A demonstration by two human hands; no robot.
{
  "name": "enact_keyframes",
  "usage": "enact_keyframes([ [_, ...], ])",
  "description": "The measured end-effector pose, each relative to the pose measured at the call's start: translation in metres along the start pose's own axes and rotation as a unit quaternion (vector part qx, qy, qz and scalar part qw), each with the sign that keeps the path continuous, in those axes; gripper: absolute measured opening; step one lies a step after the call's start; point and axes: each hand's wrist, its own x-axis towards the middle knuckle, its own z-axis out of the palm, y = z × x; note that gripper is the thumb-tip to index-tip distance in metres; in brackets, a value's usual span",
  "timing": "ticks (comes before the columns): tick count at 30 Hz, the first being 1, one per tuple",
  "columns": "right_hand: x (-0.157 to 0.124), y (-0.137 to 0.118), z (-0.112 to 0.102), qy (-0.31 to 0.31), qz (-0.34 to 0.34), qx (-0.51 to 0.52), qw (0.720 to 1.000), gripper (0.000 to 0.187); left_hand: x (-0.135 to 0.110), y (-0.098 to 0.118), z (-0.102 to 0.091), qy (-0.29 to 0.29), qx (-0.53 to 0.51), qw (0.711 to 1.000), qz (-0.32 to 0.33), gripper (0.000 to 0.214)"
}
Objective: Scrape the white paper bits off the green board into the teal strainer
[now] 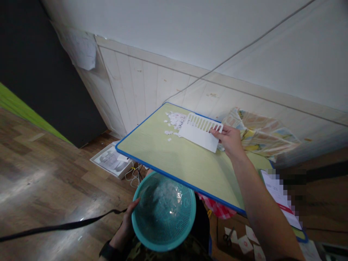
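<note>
My right hand grips a flat white scraper with a row of slots along one side, thumb on top near its right end. The scraper's left edge stands beside a heap of small white paper scraps on the yellow-green tabletop. A few scraps lie loose in front of the heap. Below the table's near edge, my left hand is closed on the rim of a teal plastic colander. Clear, shiny plastic shows inside the colander.
Patterned cloth lies at the table's back right, against the white wall. A paper with a red band rests at the right end. On the floor are a white box, cables, scissors and paper pieces.
</note>
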Motion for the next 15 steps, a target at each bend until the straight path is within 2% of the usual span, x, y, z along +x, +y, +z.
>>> enact_keyframes([
  [5, -0.007, 0.000, 0.014, -0.042, -0.001, 0.010, 0.999, 0.043, 0.001, 0.000, 0.001, 0.001, -0.001, 1.000, 0.001, 0.016],
  [8, -0.009, 0.004, 0.021, -0.045, -0.009, 0.014, 0.999, 0.041, 0.002, -0.001, 0.001, 0.001, 0.001, 1.000, 0.005, 0.014],
  [15, -0.008, 0.002, 0.015, -0.055, 0.009, 0.006, 0.998, 0.041, 0.001, 0.000, 0.003, -0.007, 0.001, 1.000, 0.020, 0.016],
])
